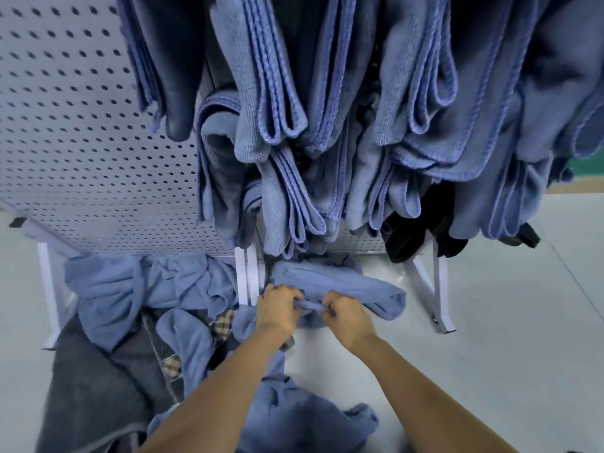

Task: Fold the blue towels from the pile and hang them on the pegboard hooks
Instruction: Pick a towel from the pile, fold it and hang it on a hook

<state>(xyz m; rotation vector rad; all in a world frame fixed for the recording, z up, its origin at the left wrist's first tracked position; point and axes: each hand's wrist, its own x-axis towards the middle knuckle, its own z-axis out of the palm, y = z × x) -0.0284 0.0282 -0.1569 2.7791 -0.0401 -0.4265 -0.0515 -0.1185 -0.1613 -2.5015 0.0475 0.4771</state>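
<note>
A crumpled blue towel (353, 289) lies low in front of the pegboard base. My left hand (277, 308) and my right hand (346, 313) both grip its bunched near edge, fists close together. A pile of loose blue towels (137, 289) spreads on the floor to the left and below my arms. Several folded blue towels (281, 93) hang in rows from the white pegboard (65, 142) above; the hooks are hidden by cloth.
A dark grey blanket (88, 393) and a plaid cloth (222, 325) lie mixed in the pile. White stand legs (438, 289) and a centre post (248, 279) flank my hands. Dark cloths (411, 237) hang at the lower right. Pale floor (506, 338) lies to the right.
</note>
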